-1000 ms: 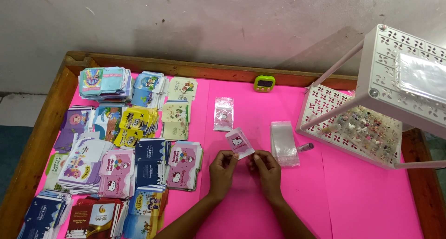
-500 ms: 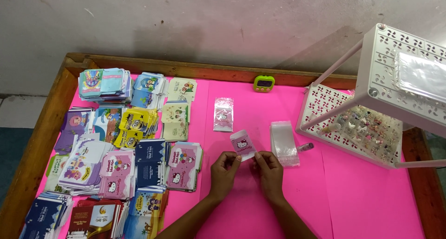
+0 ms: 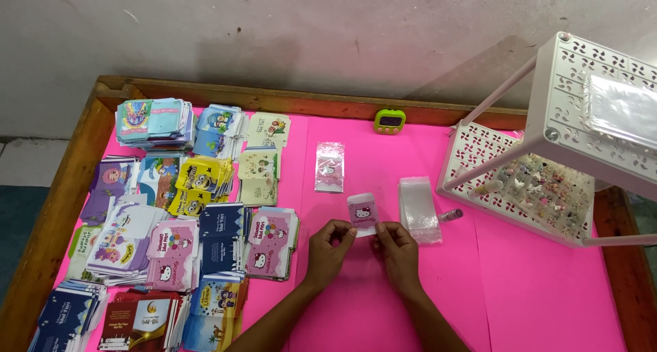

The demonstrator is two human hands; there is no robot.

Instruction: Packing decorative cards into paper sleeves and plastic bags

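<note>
Both hands meet at the middle of the pink table top (image 3: 520, 290). My left hand (image 3: 327, 250) and my right hand (image 3: 397, 249) pinch the lower edge of a small pink and white card (image 3: 362, 213) with a cat cartoon on it, held upright between them. Just right of my right hand lies a stack of clear plastic sleeves (image 3: 418, 201). A sealed sleeve with a pink card inside (image 3: 329, 166) lies flat beyond the hands.
Many piles of printed cartoon cards (image 3: 171, 235) cover the table's left half. A white perforated two-tier rack (image 3: 547, 174) stands at the right, with small trinkets on its lower shelf and clear sleeves on top. A green timer (image 3: 389, 121) sits by the wooden back rim (image 3: 328, 103).
The card has been turned a little more upright between the fingers; the hands have stayed in nearly the same spot.
</note>
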